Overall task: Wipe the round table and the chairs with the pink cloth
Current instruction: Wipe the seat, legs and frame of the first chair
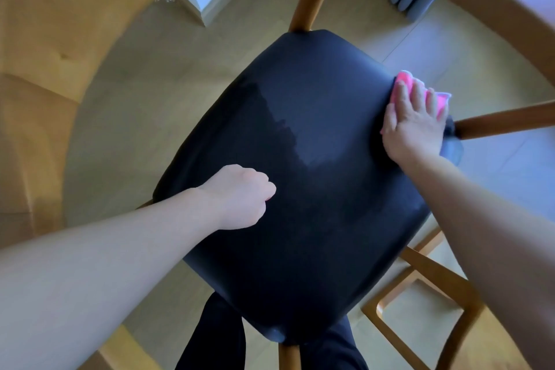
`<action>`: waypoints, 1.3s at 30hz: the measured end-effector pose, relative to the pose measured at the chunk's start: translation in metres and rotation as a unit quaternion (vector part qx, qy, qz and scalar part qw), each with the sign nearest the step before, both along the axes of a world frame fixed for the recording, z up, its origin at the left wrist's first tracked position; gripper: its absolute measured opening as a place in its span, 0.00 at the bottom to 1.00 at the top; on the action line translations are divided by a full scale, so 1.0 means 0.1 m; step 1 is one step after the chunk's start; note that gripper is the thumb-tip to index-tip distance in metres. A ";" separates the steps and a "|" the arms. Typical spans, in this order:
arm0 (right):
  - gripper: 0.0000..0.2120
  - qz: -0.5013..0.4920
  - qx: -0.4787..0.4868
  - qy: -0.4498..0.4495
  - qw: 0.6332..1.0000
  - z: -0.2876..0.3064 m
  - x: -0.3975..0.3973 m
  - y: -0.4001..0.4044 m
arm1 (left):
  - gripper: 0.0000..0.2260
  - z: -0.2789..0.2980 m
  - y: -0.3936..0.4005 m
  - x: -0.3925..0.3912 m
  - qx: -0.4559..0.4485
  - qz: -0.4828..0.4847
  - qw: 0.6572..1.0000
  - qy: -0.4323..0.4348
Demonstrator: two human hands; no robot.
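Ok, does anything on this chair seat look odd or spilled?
Nothing looks spilled or damaged. The dark seat shows a jagged-edged darker patch, probably a damp wipe mark or a reflection. The right hand presses the pink cloth at the seat's edge.

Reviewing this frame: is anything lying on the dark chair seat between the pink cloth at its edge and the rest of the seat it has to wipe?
Only the person's own left hand, fingers curled, over the near left part of the chair seat. Otherwise nothing visible lies between it and the pink cloth under the right hand.

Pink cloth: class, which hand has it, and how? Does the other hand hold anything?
The right hand presses the pink cloth flat against the black seat's far right edge. The left hand is fisted, holding nothing.
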State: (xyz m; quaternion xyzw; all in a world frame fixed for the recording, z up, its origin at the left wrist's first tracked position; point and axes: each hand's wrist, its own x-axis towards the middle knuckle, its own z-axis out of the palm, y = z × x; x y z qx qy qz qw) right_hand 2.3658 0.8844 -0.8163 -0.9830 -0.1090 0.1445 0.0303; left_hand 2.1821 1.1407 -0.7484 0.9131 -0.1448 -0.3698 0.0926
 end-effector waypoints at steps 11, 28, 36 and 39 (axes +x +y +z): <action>0.28 0.357 0.033 0.040 0.933 0.05 -1.38 0.90 | 0.09 0.02 0.23 -0.04 0.018 0.000 1.000 0.016; 0.25 0.437 0.051 -0.004 0.898 -0.04 -0.86 0.79 | 0.10 0.02 0.35 0.05 0.016 0.029 0.999 -0.002; 0.25 0.202 0.005 -0.003 0.979 0.03 0.15 0.79 | 0.11 -0.04 0.46 0.09 0.023 0.088 0.995 -0.042; 0.24 0.112 0.037 -0.030 0.993 0.05 0.38 0.75 | 0.12 -0.06 0.52 0.14 0.026 0.110 0.993 -0.045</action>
